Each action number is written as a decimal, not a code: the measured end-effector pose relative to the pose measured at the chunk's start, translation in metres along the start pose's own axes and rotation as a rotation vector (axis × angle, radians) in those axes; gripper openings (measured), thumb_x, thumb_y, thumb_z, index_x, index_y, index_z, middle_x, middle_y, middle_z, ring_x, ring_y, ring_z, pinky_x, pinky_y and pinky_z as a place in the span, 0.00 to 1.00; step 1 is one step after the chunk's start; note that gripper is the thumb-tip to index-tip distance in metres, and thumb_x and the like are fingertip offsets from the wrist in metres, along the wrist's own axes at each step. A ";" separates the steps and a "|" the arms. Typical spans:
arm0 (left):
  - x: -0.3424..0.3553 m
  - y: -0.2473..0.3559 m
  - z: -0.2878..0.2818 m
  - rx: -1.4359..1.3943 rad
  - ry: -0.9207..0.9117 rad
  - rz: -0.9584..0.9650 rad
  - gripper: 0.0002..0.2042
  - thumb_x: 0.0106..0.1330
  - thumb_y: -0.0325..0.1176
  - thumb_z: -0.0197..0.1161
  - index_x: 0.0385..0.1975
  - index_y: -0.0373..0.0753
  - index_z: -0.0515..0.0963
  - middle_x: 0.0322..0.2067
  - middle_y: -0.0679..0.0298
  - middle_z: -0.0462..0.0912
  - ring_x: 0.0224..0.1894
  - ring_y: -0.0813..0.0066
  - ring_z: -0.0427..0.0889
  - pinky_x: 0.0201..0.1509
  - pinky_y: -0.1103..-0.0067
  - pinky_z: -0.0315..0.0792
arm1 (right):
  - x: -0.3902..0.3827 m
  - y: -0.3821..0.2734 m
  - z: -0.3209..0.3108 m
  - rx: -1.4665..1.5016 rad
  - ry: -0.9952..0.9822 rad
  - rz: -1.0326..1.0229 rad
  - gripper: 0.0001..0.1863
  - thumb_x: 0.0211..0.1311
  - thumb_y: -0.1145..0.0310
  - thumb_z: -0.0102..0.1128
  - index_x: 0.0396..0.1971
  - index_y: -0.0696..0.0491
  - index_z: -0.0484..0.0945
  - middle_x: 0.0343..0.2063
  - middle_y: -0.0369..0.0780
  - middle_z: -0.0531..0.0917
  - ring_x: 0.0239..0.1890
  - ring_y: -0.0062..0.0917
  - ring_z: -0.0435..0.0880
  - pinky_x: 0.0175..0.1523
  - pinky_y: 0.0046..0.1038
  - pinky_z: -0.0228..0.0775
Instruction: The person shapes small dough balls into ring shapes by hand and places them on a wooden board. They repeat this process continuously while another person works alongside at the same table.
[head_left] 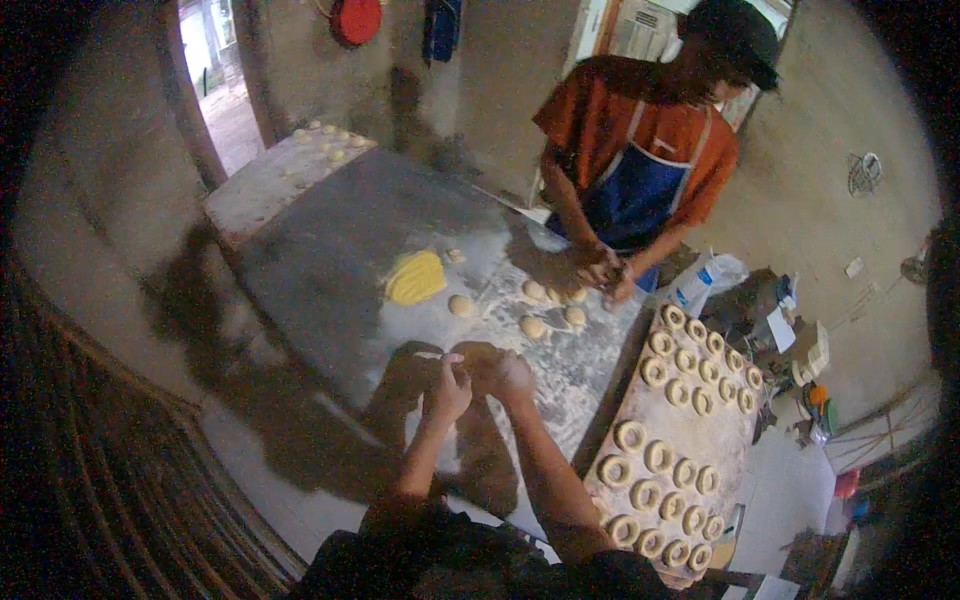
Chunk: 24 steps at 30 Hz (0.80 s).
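Note:
My left hand (450, 390) and my right hand (512, 380) are over the near part of the floured grey work surface (330, 240), a short gap apart. The fingers of each are curled closed; I cannot make out what, if anything, is in them. Just beyond my hands lie round pale dough pieces (461, 305) and a flattened yellow mass (415, 278). To the right, a flour-dusted board (725, 440) holds several rows of ring-shaped dough pieces (657, 455).
Across the surface stands a person in orange shirt and blue apron (640, 190), hands (605, 268) together over it. A board with dough balls (240, 200) is at back left, near a doorway. A plastic bag (700, 280) and clutter sit at right.

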<state>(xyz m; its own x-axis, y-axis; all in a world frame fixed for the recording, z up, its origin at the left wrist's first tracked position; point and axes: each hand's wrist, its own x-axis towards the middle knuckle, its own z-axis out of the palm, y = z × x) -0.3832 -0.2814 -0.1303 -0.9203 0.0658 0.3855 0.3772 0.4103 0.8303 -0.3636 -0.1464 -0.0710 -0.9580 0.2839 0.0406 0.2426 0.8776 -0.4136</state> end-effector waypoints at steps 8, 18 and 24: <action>0.052 0.000 -0.072 -0.248 -0.401 -0.276 0.19 0.66 0.43 0.62 0.50 0.36 0.77 0.32 0.57 0.83 0.38 0.65 0.83 0.44 0.67 0.76 | 0.011 -0.058 -0.040 0.976 -0.200 0.063 0.27 0.48 0.67 0.71 0.46 0.54 0.68 0.32 0.49 0.81 0.33 0.42 0.83 0.38 0.34 0.74; 0.070 0.084 -0.092 -0.176 -0.237 0.013 0.18 0.53 0.18 0.63 0.44 0.37 0.75 0.29 0.62 0.77 0.34 0.64 0.78 0.42 0.69 0.72 | -0.001 -0.090 -0.059 0.871 0.123 -0.013 0.30 0.54 0.80 0.62 0.57 0.52 0.63 0.40 0.42 0.78 0.46 0.29 0.79 0.46 0.33 0.75; 0.051 0.075 -0.063 -0.866 -0.378 -0.284 0.24 0.56 0.21 0.60 0.54 0.37 0.67 0.44 0.59 0.72 0.46 0.65 0.74 0.51 0.70 0.71 | -0.029 -0.050 -0.086 1.695 -0.186 -0.043 0.19 0.73 0.61 0.43 0.59 0.52 0.62 0.35 0.37 0.78 0.41 0.25 0.77 0.46 0.30 0.66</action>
<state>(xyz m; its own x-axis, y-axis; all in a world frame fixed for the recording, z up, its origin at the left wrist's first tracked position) -0.3956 -0.3042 -0.0227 -0.9039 0.4165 0.0972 -0.0568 -0.3420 0.9380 -0.3353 -0.1652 0.0269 -0.9925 0.1192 0.0287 -0.0866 -0.5157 -0.8524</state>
